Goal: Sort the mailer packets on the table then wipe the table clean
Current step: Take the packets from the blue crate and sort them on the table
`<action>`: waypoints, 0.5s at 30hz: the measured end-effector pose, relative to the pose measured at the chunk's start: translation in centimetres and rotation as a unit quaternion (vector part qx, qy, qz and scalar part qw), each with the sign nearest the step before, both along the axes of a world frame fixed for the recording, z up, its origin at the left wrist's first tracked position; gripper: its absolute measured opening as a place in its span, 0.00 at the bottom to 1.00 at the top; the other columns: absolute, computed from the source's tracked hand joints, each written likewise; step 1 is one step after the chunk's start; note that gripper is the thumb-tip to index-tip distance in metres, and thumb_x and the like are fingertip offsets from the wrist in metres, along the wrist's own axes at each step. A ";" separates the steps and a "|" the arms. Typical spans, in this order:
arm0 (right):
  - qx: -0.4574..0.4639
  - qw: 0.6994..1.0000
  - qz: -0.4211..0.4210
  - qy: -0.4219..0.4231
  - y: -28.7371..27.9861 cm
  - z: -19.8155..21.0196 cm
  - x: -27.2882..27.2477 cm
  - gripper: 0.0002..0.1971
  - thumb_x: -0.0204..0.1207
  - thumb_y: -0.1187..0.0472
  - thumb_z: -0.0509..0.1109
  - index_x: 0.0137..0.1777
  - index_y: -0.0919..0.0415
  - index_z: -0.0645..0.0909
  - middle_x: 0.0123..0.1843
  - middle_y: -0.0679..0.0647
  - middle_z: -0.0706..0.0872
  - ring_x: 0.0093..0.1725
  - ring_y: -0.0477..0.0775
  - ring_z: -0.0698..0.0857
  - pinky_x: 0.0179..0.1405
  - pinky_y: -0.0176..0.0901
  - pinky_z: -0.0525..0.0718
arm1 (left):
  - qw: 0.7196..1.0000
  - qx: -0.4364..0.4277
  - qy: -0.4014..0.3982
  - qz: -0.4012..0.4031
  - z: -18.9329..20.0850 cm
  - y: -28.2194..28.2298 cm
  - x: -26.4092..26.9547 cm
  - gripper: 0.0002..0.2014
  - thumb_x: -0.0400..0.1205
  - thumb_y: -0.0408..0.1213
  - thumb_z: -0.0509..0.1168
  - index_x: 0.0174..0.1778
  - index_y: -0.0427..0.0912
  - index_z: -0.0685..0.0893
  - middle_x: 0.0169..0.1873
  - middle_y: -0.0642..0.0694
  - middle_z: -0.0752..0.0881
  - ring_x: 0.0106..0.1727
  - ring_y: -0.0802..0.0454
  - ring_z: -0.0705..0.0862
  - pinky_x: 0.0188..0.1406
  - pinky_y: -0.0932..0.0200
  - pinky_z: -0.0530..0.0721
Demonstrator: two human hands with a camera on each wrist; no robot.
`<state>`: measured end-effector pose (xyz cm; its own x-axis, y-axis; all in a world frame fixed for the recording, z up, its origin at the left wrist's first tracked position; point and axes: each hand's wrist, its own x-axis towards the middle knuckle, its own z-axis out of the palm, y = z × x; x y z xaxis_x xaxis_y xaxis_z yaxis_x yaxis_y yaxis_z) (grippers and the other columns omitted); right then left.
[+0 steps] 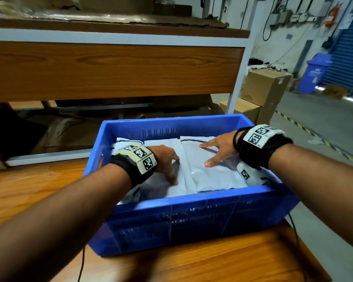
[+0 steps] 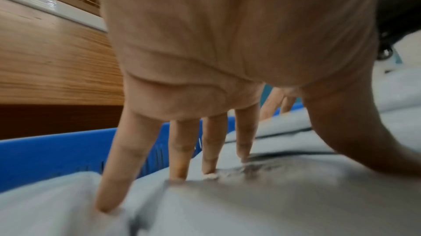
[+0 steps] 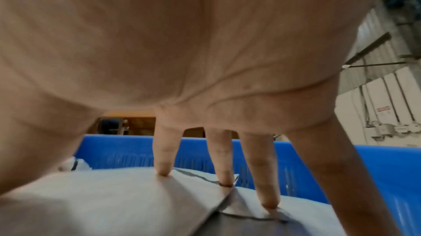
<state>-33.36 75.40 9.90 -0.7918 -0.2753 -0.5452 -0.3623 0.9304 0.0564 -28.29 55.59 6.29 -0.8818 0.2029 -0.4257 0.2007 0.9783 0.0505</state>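
Note:
Several white mailer packets (image 1: 196, 171) lie stacked inside a blue plastic crate (image 1: 192, 202) on the wooden table (image 1: 25, 186). My left hand (image 1: 167, 159) is in the crate's left half, its straight fingers (image 2: 182, 149) pressing down on a grey-white packet (image 2: 250, 204). My right hand (image 1: 216, 149) is spread flat over the right stack, its fingertips (image 3: 163, 166) touching the top packet (image 3: 114, 195). Neither hand curls round anything. The crate's blue wall (image 3: 387, 176) shows behind the fingers.
A wooden shelf unit with a white frame (image 1: 114, 70) stands just behind the crate. Cardboard boxes (image 1: 263, 88) and a blue bin (image 1: 314, 74) sit on the floor to the right. A black cable (image 1: 82, 265) hangs at the table's near edge.

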 end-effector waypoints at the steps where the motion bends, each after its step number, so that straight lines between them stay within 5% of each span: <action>1: 0.005 1.000 -0.005 -0.010 -0.2 -0.2 0.1 0.46 0.65 0.27 0.69 0.82 0.32 0.53 0.83 0.51 0.63 0.83 0.56 0.60 0.78 0.57 0.59 | 1.000 -0.003 0.007 -0.002 -0.2 -0.1 0.2 0.42 0.65 0.60 0.78 0.74 0.51 0.75 0.62 0.49 0.84 0.59 0.46 0.82 0.52 0.57 0.77; 7: -0.033 0.997 0.014 0.061 -0.9 2.3 0.6 0.39 0.73 0.31 0.65 0.83 0.38 0.57 0.84 0.46 0.61 0.82 0.52 0.62 0.78 0.49 0.59 | 0.994 0.057 0.089 0.013 2.0 -2.5 0.1 0.41 0.69 0.61 0.75 0.77 0.52 0.72 0.67 0.48 0.82 0.68 0.46 0.79 0.65 0.54 0.78; 15: -0.143 0.962 0.086 0.215 -6.1 7.4 2.2 0.30 0.77 0.36 0.65 0.76 0.47 0.73 0.73 0.50 0.80 0.71 0.53 0.78 0.65 0.40 0.73 | 0.963 0.146 0.221 0.060 8.9 -7.4 2.0 0.32 0.71 0.55 0.76 0.69 0.47 0.81 0.65 0.48 0.84 0.67 0.47 0.81 0.63 0.58 0.78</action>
<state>-31.16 69.26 17.33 -0.8568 -0.5122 -0.0585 -0.5123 0.8587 -0.0146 -26.24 48.23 15.18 -0.9881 0.1433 0.0556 0.1530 0.9528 0.2622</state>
